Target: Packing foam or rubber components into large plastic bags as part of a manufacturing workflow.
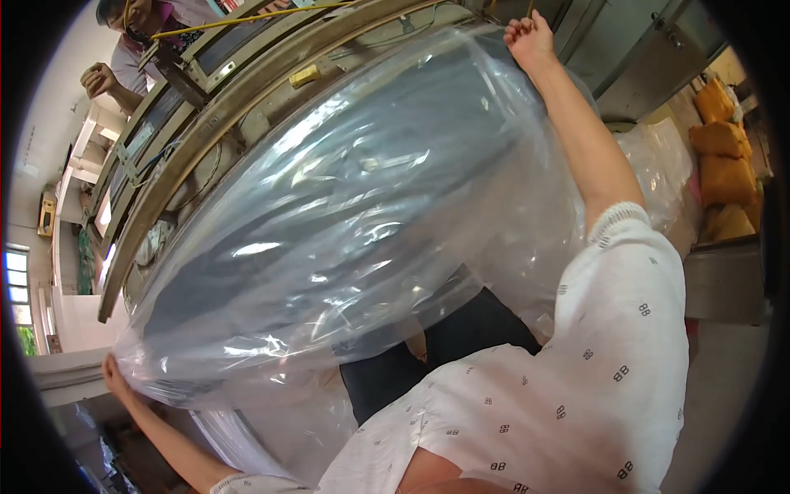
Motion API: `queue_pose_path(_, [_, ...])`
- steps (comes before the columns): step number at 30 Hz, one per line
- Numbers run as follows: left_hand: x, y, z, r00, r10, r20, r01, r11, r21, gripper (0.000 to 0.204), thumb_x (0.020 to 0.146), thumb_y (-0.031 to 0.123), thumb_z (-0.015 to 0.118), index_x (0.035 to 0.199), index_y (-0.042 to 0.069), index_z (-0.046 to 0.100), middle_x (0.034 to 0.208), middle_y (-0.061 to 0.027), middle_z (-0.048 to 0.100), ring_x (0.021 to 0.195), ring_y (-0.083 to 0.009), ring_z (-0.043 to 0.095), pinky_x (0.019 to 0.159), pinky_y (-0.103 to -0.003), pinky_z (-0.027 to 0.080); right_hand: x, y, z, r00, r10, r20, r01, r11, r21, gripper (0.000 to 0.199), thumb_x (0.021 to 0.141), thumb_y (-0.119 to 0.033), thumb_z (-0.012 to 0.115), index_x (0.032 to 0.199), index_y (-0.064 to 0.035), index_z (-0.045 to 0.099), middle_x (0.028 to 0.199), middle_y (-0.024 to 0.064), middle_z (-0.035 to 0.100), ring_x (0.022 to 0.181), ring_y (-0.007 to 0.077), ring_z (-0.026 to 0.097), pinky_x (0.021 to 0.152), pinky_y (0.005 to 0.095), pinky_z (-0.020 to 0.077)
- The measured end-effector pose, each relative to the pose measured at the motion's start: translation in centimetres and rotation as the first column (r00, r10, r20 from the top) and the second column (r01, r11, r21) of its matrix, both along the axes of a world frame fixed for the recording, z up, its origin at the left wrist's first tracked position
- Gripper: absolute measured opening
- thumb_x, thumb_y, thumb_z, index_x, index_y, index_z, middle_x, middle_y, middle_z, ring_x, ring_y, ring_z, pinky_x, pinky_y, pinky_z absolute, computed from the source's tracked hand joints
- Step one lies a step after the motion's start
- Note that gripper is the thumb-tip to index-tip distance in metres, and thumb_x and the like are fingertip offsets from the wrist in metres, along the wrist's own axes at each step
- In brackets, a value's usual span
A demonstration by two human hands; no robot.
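A wide piece of clear plastic film (354, 247) is stretched between my two hands, its creases shining. Something dark grey shows through it; I cannot tell whether this lies inside or behind. At the lower left, my left hand (113, 375) pinches the gathered corner of the film. My right arm reaches to the far right, where my right hand (531, 41) is closed, fingers curled, at the film's upper corner. What exactly lies between those fingers is partly hidden. The near edge of the film hangs over my dark-trousered legs.
A long machine frame with a metal rail (206, 123) runs behind the film, with a yellow block (304, 76) on it. Across it, another person's hand (99, 80) is raised. Orange-brown bundles (728, 169) and more clear plastic (658, 160) are at right, beside a metal cabinet (658, 62).
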State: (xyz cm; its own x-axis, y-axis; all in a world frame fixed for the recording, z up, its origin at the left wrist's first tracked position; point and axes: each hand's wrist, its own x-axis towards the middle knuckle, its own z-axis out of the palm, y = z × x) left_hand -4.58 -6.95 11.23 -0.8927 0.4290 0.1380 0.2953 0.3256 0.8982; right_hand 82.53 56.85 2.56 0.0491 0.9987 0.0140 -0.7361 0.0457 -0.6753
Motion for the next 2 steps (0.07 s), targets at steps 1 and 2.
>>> queue_pose_path(1, [0.1, -2.4, 2.0, 0.998, -0.045, 0.039, 0.044, 0.999, 0.011, 0.031, 0.086, 0.019, 0.057, 0.113, 0.004, 0.054, 0.105, -0.0091, 0.060, 0.097, -0.0198, 0.054, 0.093, -0.031, 0.039, 0.2, -1.2, -1.4, 0.994, 0.107, -0.025, -0.107, 0.994, -0.003, 0.039, 0.082, -0.046, 0.052, 0.062, -0.0139, 0.044, 0.061, 0.0063, 0.050, 0.060, 0.0213, 0.049, 0.055, 0.0335, 0.0408])
queue_pose_path(2, [0.8, -5.0, 3.8, 0.993, -0.086, 0.077, 0.085, 0.996, 0.021, 0.038, 0.086, 0.019, 0.056, 0.121, 0.006, 0.050, 0.108, -0.0103, 0.060, 0.100, -0.0229, 0.055, 0.096, -0.032, 0.038, 0.5, -3.1, -2.9, 0.975, 0.215, -0.053, -0.215, 0.977, -0.004, 0.042, 0.081, -0.048, 0.053, 0.061, -0.0133, 0.043, 0.061, 0.0079, 0.051, 0.060, 0.0217, 0.049, 0.055, 0.0340, 0.0409])
